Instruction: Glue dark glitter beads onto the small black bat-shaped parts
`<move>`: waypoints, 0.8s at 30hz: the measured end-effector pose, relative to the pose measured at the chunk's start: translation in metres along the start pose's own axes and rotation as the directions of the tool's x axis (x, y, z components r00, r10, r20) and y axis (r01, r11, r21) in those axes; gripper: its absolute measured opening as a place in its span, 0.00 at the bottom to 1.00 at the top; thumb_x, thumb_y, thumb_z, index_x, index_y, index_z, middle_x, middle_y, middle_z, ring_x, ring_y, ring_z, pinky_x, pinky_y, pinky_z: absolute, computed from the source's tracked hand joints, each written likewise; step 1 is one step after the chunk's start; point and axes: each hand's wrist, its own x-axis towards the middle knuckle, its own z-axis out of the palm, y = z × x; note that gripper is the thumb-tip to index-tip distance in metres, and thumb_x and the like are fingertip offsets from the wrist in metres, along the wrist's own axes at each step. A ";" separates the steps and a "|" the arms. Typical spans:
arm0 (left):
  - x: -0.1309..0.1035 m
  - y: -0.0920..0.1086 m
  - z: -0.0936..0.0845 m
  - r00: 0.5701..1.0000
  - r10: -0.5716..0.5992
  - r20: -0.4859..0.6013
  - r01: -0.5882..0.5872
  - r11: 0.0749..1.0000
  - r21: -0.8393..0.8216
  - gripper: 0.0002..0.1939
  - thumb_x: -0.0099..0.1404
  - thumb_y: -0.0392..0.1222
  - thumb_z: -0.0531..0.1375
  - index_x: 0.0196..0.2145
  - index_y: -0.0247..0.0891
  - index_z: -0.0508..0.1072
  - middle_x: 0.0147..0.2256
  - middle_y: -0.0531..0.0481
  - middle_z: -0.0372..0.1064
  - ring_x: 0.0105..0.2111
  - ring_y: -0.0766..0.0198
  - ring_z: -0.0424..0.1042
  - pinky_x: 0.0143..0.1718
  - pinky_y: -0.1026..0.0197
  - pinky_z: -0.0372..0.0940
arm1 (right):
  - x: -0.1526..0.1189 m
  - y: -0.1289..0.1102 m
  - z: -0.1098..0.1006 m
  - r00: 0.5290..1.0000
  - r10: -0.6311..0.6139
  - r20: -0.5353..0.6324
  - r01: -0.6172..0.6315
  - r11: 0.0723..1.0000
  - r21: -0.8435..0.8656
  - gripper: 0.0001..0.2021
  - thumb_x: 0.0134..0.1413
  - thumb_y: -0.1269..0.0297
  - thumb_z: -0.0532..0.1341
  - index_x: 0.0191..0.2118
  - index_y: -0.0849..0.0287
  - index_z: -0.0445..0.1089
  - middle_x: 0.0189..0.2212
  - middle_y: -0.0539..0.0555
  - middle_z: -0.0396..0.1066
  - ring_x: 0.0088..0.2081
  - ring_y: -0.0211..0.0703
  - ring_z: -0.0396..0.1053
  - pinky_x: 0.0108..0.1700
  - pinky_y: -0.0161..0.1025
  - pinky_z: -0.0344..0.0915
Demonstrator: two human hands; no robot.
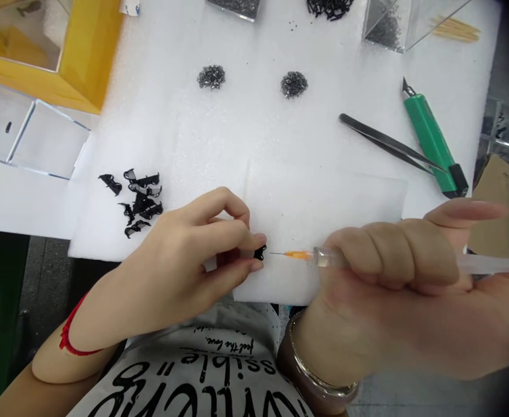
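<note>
Between thumb and fingertips, my left hand [193, 249] pinches a small black part [260, 252], most of it hidden by the fingers. My right hand [393, 260] is wrapped round a clear syringe [323, 257] with an orange-hubbed needle [295, 255]. The needle points left at the black part, with a small gap between tip and part. Left of my left hand lies a pile of black clip-like parts [143, 202]. A translucent sheet [323, 197] lies on the white foam mat [185, 139] beneath both hands.
Tweezers [384, 139] and a green utility knife [430, 139], blade exposed, lie at right. Two heaps of tiny dark pieces [211, 76] sit mid-mat. Clear boxes [384, 29], toothpicks [456, 29] and black parts [330, 7] are at the back; a yellow-framed box [91, 58] stands left.
</note>
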 end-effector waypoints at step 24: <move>0.000 0.000 0.000 1.000 -0.012 -0.013 0.012 0.999 0.043 0.05 0.62 0.31 0.61 0.34 0.39 0.73 0.39 0.52 0.65 0.24 0.77 0.63 0.26 0.69 0.62 | 0.011 0.004 0.013 0.988 -0.119 0.102 0.153 0.876 -0.458 0.10 0.52 0.54 0.55 0.31 0.49 0.71 0.13 0.42 0.40 0.15 0.33 0.39 0.18 0.33 0.38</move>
